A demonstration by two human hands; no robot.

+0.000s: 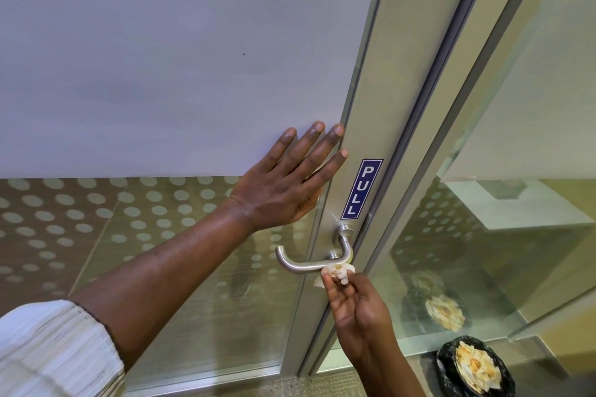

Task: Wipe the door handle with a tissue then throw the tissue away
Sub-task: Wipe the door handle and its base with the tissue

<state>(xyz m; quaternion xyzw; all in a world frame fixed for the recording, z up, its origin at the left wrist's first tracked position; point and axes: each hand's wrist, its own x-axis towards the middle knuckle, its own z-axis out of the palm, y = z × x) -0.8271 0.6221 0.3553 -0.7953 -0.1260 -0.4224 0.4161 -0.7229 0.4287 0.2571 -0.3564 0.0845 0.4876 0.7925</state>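
Observation:
A brushed-metal lever door handle [300, 263] sticks out from the grey frame of a glass door, just below a blue PULL sticker [362, 188]. My right hand [358, 309] pinches a crumpled white tissue [338, 271] and presses it against the handle's bar near its bend. My left hand [287, 180] lies flat with fingers spread on the door, above and left of the handle, holding nothing.
A bin lined with a black bag [474, 367] stands on the floor at lower right, holding several used tissues. Its reflection shows in the glass side panel [483, 235]. The door's lower glass has a frosted dot pattern [96, 219].

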